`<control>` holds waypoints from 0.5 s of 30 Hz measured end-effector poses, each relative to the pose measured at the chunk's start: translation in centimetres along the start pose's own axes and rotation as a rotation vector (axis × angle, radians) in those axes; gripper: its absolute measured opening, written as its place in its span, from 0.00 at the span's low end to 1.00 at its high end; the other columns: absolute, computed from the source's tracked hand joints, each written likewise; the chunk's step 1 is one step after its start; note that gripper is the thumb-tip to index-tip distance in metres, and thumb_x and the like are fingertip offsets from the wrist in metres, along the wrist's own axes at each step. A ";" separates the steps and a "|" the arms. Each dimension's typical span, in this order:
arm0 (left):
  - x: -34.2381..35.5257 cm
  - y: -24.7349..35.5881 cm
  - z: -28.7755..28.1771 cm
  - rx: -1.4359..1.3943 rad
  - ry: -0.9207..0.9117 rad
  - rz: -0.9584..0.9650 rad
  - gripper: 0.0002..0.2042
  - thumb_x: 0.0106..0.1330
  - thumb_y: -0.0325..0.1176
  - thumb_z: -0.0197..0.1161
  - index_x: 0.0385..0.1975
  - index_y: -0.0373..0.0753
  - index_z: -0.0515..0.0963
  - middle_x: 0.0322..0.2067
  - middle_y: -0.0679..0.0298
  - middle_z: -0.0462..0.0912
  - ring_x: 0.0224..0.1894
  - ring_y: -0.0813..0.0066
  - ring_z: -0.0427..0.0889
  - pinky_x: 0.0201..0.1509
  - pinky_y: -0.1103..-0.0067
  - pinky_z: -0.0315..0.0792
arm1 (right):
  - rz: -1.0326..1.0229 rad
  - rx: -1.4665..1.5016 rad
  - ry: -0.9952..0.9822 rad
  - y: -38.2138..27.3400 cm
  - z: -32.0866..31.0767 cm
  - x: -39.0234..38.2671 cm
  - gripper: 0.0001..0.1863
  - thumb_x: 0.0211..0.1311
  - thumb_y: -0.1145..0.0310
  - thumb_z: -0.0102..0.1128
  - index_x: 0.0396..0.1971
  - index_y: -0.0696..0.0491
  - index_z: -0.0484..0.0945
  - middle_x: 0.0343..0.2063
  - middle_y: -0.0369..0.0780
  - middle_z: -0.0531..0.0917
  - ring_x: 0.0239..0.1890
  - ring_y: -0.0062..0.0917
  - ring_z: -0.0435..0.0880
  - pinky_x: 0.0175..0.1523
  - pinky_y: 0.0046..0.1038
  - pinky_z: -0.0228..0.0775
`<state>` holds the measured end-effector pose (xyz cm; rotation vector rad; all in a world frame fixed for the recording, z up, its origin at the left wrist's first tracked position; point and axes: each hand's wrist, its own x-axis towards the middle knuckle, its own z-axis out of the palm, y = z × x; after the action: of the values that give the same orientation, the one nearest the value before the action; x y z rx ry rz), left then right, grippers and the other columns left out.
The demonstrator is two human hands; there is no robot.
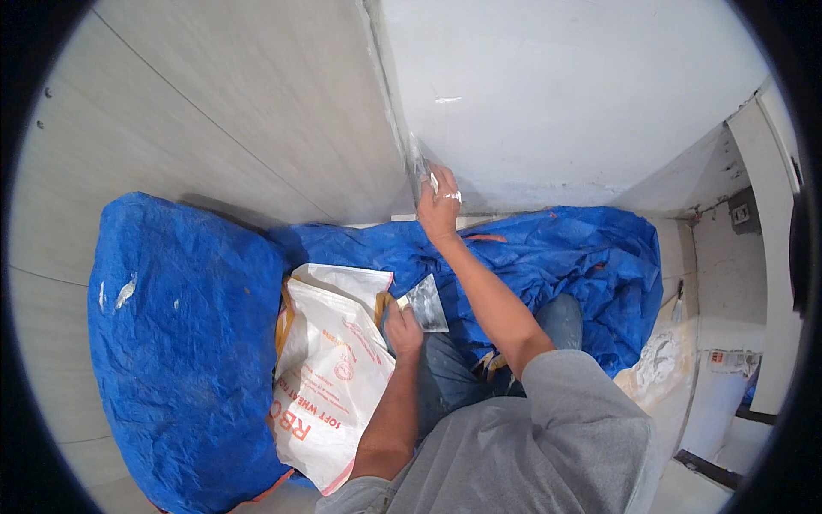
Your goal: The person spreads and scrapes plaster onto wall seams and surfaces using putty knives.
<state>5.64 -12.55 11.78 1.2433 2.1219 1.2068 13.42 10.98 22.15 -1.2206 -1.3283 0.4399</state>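
Note:
My right hand point(438, 201), with white smears on the fingers, grips a putty knife point(416, 158) held at the white wall point(574, 86), along its corner with the grey panelled wall point(214, 94). A pale line of filler point(385, 86) runs up that corner. My left hand point(402, 324) is closed on the handle of a wide metal putty knife point(425, 304), its flat blade marked with pale residue. Beside the left hand and under my forearm lies a white woven sack point(325, 343) with red printing.
Blue tarpaulins point(180, 343) cover a bulky shape on the left and the area point(599, 257) at the wall's foot, around my bent legs. On the right are a grey socket box point(743, 211), a white panel point(762, 257), dark bars and a tool point(679, 300) near white powdery residue point(659, 355).

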 end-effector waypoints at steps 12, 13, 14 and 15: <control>-0.2 0.5 0.0 0.038 0.013 -0.032 0.13 0.64 0.34 0.55 0.36 0.27 0.75 0.28 0.36 0.79 0.33 0.33 0.77 0.40 0.54 0.68 | -0.044 -0.111 -0.075 0.9 3.0 -1.9 0.24 0.61 0.76 0.54 0.59 0.54 0.75 0.48 0.49 0.77 0.52 0.46 0.74 0.60 0.42 0.67; -0.1 0.4 0.0 0.039 -0.006 -0.031 0.13 0.64 0.35 0.55 0.36 0.28 0.75 0.29 0.36 0.79 0.35 0.32 0.78 0.40 0.53 0.68 | -0.053 -0.106 -0.076 0.8 3.1 -1.9 0.25 0.61 0.77 0.54 0.60 0.54 0.74 0.47 0.49 0.77 0.51 0.46 0.75 0.59 0.43 0.67; -0.1 0.5 0.1 0.040 -0.025 -0.029 0.13 0.64 0.35 0.54 0.37 0.29 0.75 0.30 0.35 0.80 0.36 0.32 0.78 0.40 0.51 0.69 | -0.061 -0.102 -0.077 0.9 3.1 -1.9 0.26 0.60 0.77 0.54 0.60 0.53 0.74 0.46 0.49 0.76 0.51 0.46 0.75 0.59 0.43 0.67; -0.1 0.5 0.1 0.040 -0.024 -0.030 0.13 0.64 0.35 0.54 0.37 0.29 0.75 0.30 0.35 0.80 0.36 0.32 0.78 0.40 0.51 0.69 | -0.062 -0.103 -0.078 0.8 3.0 -2.0 0.26 0.60 0.77 0.54 0.60 0.53 0.74 0.46 0.49 0.76 0.51 0.46 0.75 0.59 0.43 0.67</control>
<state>5.97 -12.45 12.17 1.2317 2.1493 1.1365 10.49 10.86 19.85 -1.2538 -1.4666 0.3824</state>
